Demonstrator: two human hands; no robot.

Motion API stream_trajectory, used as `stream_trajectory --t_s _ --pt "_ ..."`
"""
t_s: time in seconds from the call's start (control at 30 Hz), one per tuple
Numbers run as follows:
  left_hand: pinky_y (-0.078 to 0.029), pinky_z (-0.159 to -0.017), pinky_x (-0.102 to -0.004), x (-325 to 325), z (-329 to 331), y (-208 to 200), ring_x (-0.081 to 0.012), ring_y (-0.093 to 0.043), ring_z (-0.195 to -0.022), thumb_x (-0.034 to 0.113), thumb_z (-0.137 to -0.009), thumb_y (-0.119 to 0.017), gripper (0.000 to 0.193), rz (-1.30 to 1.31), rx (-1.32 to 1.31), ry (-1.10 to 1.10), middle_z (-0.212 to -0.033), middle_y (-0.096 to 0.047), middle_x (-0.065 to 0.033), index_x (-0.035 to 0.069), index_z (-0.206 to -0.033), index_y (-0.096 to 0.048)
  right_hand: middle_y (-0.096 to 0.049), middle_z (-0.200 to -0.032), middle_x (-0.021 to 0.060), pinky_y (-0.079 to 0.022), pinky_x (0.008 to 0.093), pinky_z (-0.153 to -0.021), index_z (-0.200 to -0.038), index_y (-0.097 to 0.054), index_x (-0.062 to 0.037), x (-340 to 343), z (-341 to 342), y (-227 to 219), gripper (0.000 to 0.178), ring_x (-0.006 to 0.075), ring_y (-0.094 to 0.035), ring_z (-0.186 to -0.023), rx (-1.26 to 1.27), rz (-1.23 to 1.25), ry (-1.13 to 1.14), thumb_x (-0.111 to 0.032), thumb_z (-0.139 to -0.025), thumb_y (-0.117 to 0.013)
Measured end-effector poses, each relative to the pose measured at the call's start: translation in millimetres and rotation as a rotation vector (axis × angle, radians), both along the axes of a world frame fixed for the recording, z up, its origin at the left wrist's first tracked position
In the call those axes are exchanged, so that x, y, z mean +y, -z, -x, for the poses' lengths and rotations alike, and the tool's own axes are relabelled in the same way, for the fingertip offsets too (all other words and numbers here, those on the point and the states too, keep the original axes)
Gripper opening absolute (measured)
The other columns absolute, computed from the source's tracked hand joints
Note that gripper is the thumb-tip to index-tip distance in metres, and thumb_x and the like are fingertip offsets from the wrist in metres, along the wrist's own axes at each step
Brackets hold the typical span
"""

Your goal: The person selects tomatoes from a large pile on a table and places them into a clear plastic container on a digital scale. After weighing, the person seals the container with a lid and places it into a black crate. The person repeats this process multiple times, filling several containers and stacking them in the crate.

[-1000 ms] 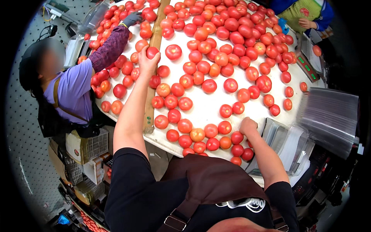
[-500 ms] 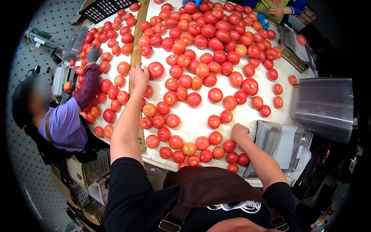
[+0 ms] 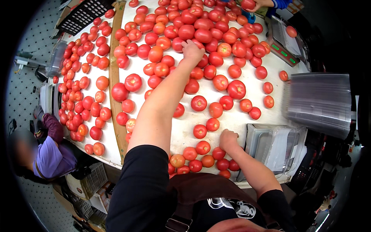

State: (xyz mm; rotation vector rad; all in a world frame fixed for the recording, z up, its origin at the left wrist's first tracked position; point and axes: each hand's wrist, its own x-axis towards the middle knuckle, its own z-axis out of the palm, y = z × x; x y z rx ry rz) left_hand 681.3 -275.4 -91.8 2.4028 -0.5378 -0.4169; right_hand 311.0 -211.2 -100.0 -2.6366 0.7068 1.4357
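Stretched far across the white table [image 3: 239, 112], my left hand [image 3: 192, 52] is among the heaped tomatoes, its fingers curled over a red tomato [image 3: 199, 44] that they partly hide. My right hand [image 3: 228, 140] rests on the tabletop as a closed fist, and no object shows in it. Just below that fist lies a tomato [image 3: 218, 153], in a loose cluster along the near edge. Larger red tomatoes, such as one big tomato [image 3: 133, 82], sit left of my left forearm, which covers some of the others.
A wooden divider strip [image 3: 114, 77] splits the table. Beyond it a person in a purple shirt [image 3: 58, 158] stands by more tomatoes. At right are stacked clear trays [image 3: 319, 104], plastic containers [image 3: 272, 145] and a scale [image 3: 284, 54]. A black crate [image 3: 83, 17] stands far left.
My left hand has moved from the divider rightward and farther onto the tomato heap. My right fist stays on the table. The person at left has drawn back their arm. The whole view has shifted.
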Motion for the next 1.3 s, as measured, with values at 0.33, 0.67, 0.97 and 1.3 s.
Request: stream_trajectory --t_s 0.33,0.67,0.97,1.3 --pt "-0.047 -0.094 -0.0453 -29 8 22 -0.045 -0.048 -0.108 0.023 -0.068 -0.076 0.074 0.137 -0.075 -0.216 -0.125 -0.036 -0.0249 0.001 -0.127 -0.036 -0.064 -0.11 0.0148 -0.051 0.0525 -0.086 -0.116 -0.057 0.0026 -1 -4 -5 0.038 0.0292 -0.065 -0.101 0.0 -0.011 0.025 -0.019 -0.085 -0.059" --pt "-0.043 -0.097 -0.0376 32 1 19 -0.0319 -0.053 -0.117 0.04 -0.07 -0.07 0.073 0.292 0.36 0.353 -0.122 -0.055 -0.0227 0.001 -0.127 -0.047 -0.064 -0.109 0.0147 -0.052 0.0517 -0.084 -0.114 -0.059 0.0012 1 0 1 0.037 0.0299 -0.066 -0.098 -0.024 0.029 0.023 -0.02 -0.084 -0.059" --pt "-0.04 -0.101 -0.0337 121 123 -11 -0.0242 -0.053 -0.117 0.039 -0.082 -0.061 0.059 0.246 0.816 0.583 -0.124 -0.058 -0.0143 0.01 -0.132 -0.048 -0.068 -0.104 0.0129 -0.053 0.0515 -0.078 -0.109 -0.063 -0.005 0 8 11 0.032 0.027 -0.068 -0.095 -0.096 -0.01 -0.003 -0.023 -0.083 -0.058" --pt "-0.046 -0.09 -0.0411 112 124 -31 -0.0327 -0.06 -0.104 0.037 -0.093 -0.048 0.043 0.137 0.31 0.614 -0.11 -0.062 -0.0183 0.002 -0.114 -0.062 -0.068 -0.11 0.0126 -0.053 0.0508 -0.081 -0.109 -0.068 -0.0076 2 3 5 0.032 0.0268 -0.066 -0.102 -0.023 0.034 -0.042 -0.021 -0.084 -0.055"
